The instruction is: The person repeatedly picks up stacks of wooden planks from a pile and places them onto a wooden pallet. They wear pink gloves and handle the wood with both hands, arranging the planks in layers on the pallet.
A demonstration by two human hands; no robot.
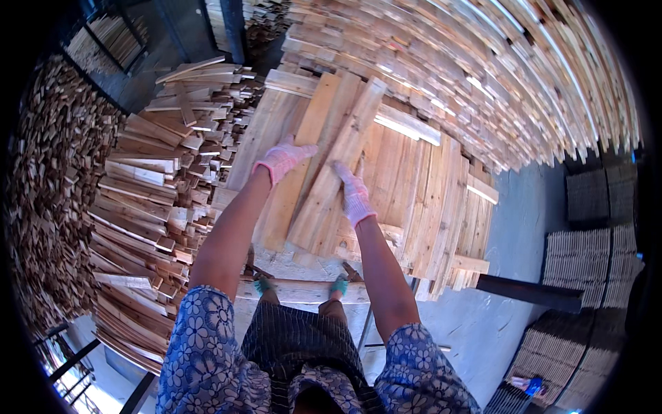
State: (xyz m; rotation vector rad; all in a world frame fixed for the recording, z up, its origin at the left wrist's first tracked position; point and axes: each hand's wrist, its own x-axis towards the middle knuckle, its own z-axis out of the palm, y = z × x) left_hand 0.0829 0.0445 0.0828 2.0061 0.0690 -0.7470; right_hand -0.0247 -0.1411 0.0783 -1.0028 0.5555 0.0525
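Both my hands wear pink patterned gloves and are over a stack of wooden planks. My left hand is closed at the left edge of a yellowish plank, its thumb lying across the top face. My right hand grips the right edge of a paler plank, with the thumb on top; its other fingers are partly hidden along that edge. This paler plank lies at a slant over the planks beneath, its near end toward me.
Short pale pieces of wood lie across the stack. A large timber pile rises behind it, and loose offcuts are heaped to the left. A dark metal beam juts out at the right. Bundled stacks stand farther right on grey floor.
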